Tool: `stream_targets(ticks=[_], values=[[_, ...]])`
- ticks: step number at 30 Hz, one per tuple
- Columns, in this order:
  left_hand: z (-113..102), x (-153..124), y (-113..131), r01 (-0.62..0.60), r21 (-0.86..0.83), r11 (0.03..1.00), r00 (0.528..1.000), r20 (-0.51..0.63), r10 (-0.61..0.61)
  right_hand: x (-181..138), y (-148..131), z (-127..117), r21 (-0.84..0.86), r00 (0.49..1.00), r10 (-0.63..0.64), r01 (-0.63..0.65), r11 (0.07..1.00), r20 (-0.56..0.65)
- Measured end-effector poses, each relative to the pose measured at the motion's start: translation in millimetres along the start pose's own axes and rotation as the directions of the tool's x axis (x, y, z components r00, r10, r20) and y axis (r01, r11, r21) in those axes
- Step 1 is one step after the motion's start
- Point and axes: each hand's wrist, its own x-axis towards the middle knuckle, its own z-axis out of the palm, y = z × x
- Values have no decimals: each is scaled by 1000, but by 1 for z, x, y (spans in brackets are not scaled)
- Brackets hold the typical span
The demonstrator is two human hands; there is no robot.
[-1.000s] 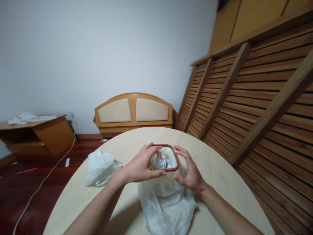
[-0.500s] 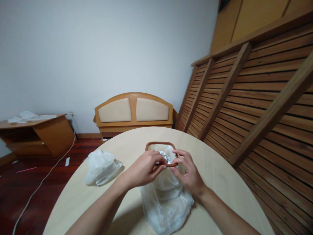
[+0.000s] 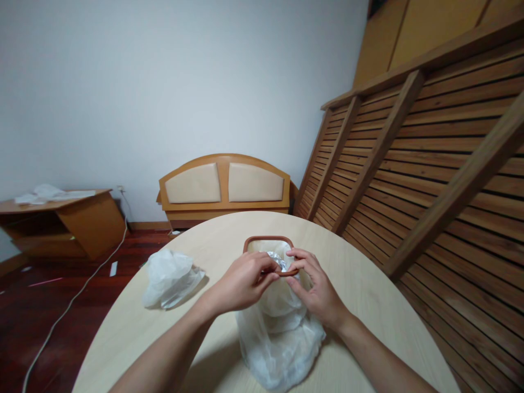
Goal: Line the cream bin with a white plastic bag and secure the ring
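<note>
A small bin with a brown rim (image 3: 262, 240) stands on the round pale table (image 3: 368, 295), lined with a thin clear plastic bag (image 3: 278, 333) that hangs down its front. Crumpled silvery rubbish (image 3: 280, 263) lies inside the opening. My left hand (image 3: 243, 284) pinches the near edge of the rim and bag, fingers closed. My right hand (image 3: 313, 286) grips the same near edge from the right, fingers curled over the bag. The two hands almost touch.
A second crumpled clear bag (image 3: 170, 278) lies on the table to the left. A slatted wooden bed frame (image 3: 429, 164) leans along the right. A headboard (image 3: 223, 188) stands against the far wall, a low cabinet (image 3: 61, 224) and a white cable (image 3: 73, 303) at left.
The rim was lifted and tilted toward me with my hands spread round it; now it sits level and farther back, and both hands have closed together on its near edge.
</note>
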Motion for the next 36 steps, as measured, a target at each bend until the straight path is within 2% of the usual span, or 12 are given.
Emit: stream_targets(ticks=[4,7,12,17,23,28,36], values=[[1,1,-2,19,-20,1000,1000,-18,-19,-2,7,2,47,998,40,-39,998,-40],[-2,1,-2,4,-20,1000,1000,-7,-4,-3,13,4,123,988,135,-126,984,-69],[-8,-2,1,-3,-32,999,1000,24,4,-5,18,7,179,977,215,-208,962,-16],[-5,-3,3,-35,-37,999,998,46,37,-8,16,12,215,962,271,-270,939,28],[-5,-2,9,-49,6,999,998,48,48,-9,11,16,245,921,379,-389,888,89],[-3,0,17,-42,85,996,998,48,38,-13,9,22,240,915,390,-404,883,106],[3,0,12,-93,65,994,992,91,87,-15,10,25,317,920,368,-391,864,132]])
